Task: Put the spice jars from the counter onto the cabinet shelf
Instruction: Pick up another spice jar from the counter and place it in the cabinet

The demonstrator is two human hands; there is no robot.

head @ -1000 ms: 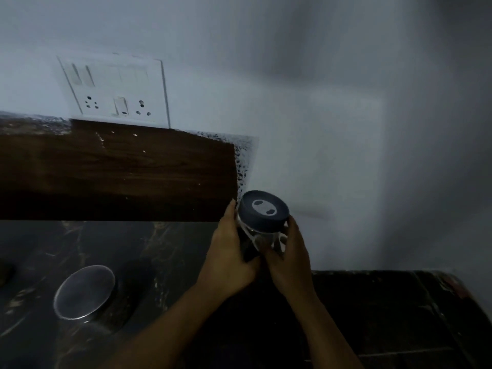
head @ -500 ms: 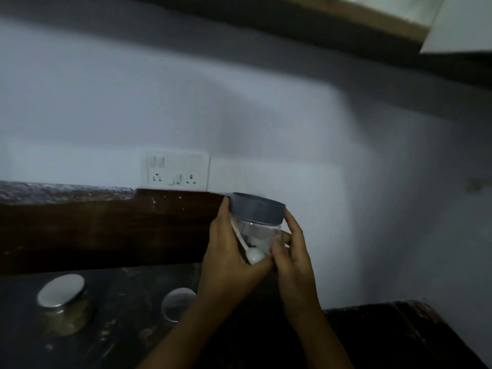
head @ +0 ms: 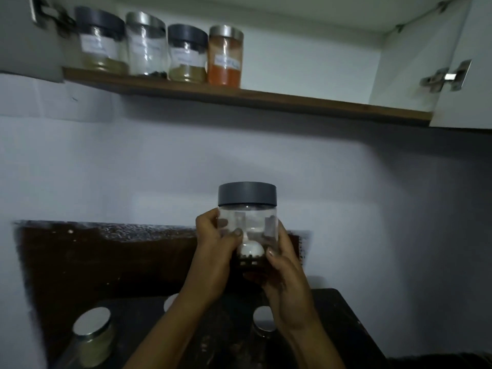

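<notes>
Hands: the left hand and right hand both clamp one jar, one on each side, fingers curled round its clear wall and thumbs on the near face.
Held jar: the grey-lidded spice jar is upright in mid-air, above the desk and well below the cabinet shelf. A white scoop lies inside on a dark layer of spice.
Change: a second ago the jar was low against the dark backsplash. It now rides higher in the same two-handed grip, and the view has tilted up so the shelf has come into sight.
Shelf: four jars stand in a row at its left end, ending with the orange powder jar. The board to the right of it is bare as far as the open cabinet door.
Desk: a steel-lidded jar stands at the left. Two more steel lids show by the forearms, partly hidden.
Meaning: the lift looks under way but the placing is not yet done. The bare stretch beside the orange powder jar seems the likely spot. About three jars appear still to be moved.
</notes>
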